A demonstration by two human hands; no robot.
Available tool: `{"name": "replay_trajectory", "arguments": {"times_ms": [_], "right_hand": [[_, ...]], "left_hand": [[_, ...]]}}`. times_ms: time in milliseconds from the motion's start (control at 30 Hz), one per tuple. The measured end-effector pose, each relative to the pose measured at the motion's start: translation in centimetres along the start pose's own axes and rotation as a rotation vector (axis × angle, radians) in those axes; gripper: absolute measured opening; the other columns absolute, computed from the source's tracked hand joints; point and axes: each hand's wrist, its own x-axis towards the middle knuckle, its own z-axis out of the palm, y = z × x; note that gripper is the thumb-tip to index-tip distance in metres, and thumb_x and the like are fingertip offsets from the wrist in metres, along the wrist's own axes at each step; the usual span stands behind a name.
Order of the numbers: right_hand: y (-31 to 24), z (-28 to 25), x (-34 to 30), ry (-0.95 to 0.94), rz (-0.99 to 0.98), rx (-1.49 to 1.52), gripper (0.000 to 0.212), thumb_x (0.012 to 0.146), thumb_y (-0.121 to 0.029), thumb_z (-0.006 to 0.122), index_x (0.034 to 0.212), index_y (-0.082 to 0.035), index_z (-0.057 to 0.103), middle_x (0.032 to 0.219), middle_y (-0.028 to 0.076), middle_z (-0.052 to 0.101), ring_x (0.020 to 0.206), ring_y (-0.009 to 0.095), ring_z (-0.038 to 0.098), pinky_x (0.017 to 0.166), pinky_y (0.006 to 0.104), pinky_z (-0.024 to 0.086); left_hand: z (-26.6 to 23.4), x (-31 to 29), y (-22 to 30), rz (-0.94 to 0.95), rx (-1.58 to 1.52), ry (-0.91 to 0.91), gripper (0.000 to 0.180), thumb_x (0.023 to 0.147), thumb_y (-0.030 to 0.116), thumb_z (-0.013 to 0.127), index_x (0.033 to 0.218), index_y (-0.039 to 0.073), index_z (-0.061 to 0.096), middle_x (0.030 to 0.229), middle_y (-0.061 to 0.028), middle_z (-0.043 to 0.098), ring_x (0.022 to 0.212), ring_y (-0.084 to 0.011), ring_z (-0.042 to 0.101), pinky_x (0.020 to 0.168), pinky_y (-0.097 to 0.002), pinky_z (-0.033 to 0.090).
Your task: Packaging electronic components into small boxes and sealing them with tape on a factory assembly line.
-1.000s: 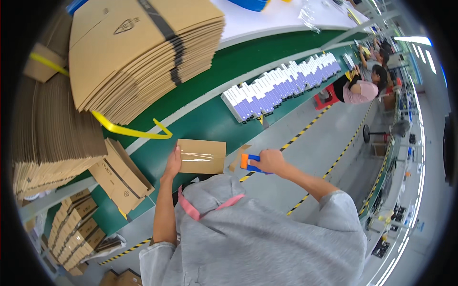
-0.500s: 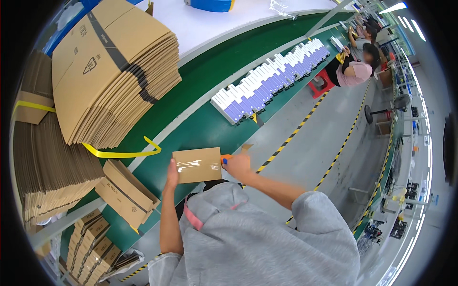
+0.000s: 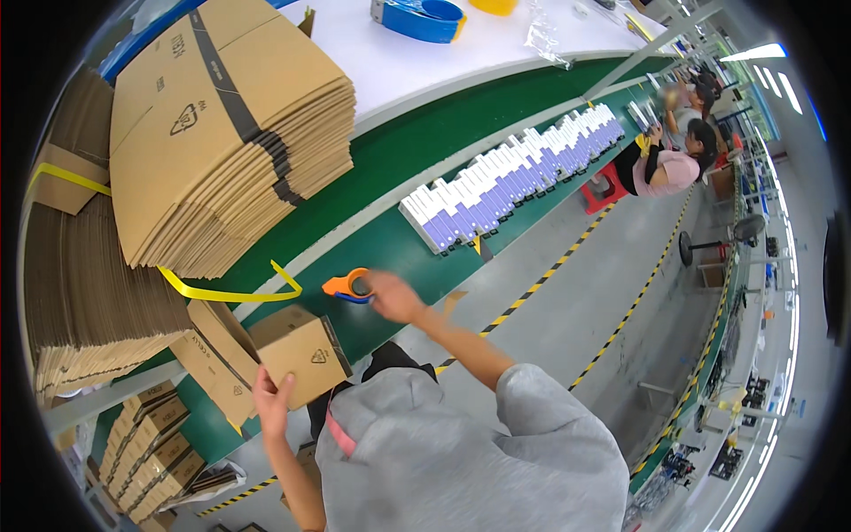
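Note:
My left hand (image 3: pixel 271 401) grips the lower left edge of a brown cardboard box (image 3: pixel 303 362), fingers and thumb pressed against its side. The box is tilted at the near edge of the green bench, next to a flat folded carton. An orange and blue tape dispenser (image 3: pixel 340 285) is over the bench surface beyond the box. At its right side is my right hand (image 3: pixel 396 298), meeting or overlapping its edge. Motion smears those fingers, so whether they still grip the dispenser cannot be made out.
Tall stacks of flat cartons (image 3: pixel 235 142) stand at the left, with a loose yellow strap (image 3: pixel 230 291). A long row of white and purple boxes (image 3: pixel 510 182) lies along the bench. Folded cartons (image 3: pixel 217 363) lean nearby. Another person (image 3: pixel 665 168) sits farther along.
The box has moved left and down and been turned, so its taped face is no longer seen. My right hand and the tape dispenser have moved left, away from the box's side.

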Motion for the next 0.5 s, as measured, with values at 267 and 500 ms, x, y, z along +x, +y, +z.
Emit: {"name": "replay_trajectory", "arguments": {"times_ms": [267, 500], "right_hand": [[12.4, -7.8, 1.5, 0.163, 0.658, -0.474, 0.118, 0.072, -0.058, 0.073, 0.150, 0.011, 0.014, 0.151, 0.040, 0.018, 0.144, 0.052, 0.012, 0.118, 0.0577, 0.011], [11.8, -9.2, 4.6, -0.083, 0.918, -0.550, 0.124, 0.067, -0.063, 0.073, 0.153, 0.005, 0.013, 0.148, 0.037, 0.026, 0.140, 0.048, 0.025, 0.113, 0.0537, 0.021]], "left_hand": [[6.4, 2.6, -10.9, 0.129, 0.817, -0.070, 0.036, 0.084, 0.017, 0.071, 0.114, 0.004, 0.057, 0.087, -0.0165, 0.066, 0.081, -0.0287, 0.067, 0.073, -0.0385, 0.053], [8.5, 3.2, -11.6, 0.074, 0.748, -0.231, 0.043, 0.088, 0.032, 0.068, 0.118, 0.003, 0.057, 0.099, -0.0236, 0.068, 0.094, -0.0418, 0.065, 0.083, -0.0471, 0.052]]}}
